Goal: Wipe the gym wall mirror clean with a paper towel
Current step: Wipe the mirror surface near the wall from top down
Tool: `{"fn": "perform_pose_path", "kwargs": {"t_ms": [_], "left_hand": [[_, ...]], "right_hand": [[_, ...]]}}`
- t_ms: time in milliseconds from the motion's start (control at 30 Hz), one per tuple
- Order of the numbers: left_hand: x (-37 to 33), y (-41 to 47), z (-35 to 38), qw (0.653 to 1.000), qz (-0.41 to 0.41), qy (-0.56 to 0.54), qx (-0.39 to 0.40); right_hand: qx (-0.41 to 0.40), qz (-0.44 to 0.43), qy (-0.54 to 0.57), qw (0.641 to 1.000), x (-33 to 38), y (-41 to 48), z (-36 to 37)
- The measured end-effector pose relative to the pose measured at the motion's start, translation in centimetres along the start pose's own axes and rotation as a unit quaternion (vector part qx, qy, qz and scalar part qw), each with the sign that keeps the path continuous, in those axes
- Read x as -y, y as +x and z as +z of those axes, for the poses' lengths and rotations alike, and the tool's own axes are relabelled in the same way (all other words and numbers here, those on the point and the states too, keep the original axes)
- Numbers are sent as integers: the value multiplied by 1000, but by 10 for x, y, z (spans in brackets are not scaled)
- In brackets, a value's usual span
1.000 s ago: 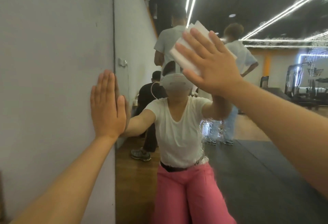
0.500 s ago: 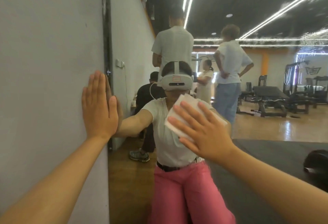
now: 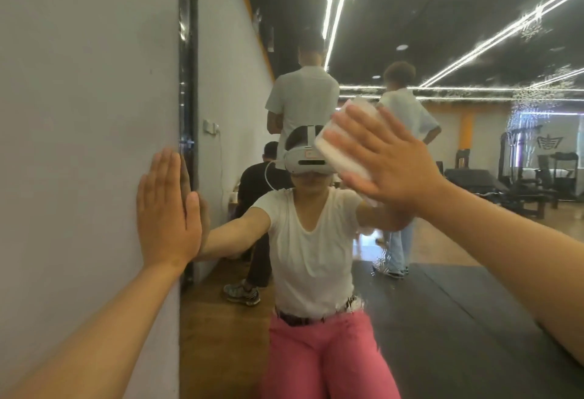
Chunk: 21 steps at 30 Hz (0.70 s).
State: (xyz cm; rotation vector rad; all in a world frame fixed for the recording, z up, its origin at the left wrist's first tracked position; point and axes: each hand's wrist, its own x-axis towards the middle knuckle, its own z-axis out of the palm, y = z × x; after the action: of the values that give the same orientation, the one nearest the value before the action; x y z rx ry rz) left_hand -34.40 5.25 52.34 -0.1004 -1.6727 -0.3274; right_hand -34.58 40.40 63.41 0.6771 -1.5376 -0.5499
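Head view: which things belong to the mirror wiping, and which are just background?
Job:
paper towel, pressed flat to the glass
gym wall mirror

Background:
grey wall left of the mirror
reflected standing people
reflected gym machines
ceiling light strips

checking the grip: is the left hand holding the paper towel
No, the left hand lies flat on the grey wall beside the mirror; the right hand presses the paper towel against it.

White tee, pink trousers, headset
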Motion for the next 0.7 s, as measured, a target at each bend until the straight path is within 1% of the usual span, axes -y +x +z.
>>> {"fn": "perform_pose_path", "kwargs": {"t_ms": [67,133,300,400,533,700], "left_hand": [[0,0,0,1000,-3,-1,0],[0,0,0,1000,-5,-1,-2],[0,-1,0,1000,-8,3,2],[0,0,1,1000,-10,2,0],[2,-1,3,1000,-4,4,-5],[3,-2,3,1000,-7,11,-2]], "right_hand": [[-8,31,-13,999,-23,16,-3],[-15,44,-8,999,-31,25,-4],[-23,88,53,994,-18,27,-3],[-15,105,42,994,-9,23,-1],[-1,101,29,994,9,6,0],[28,50,55,997,62,-55,1]]}}
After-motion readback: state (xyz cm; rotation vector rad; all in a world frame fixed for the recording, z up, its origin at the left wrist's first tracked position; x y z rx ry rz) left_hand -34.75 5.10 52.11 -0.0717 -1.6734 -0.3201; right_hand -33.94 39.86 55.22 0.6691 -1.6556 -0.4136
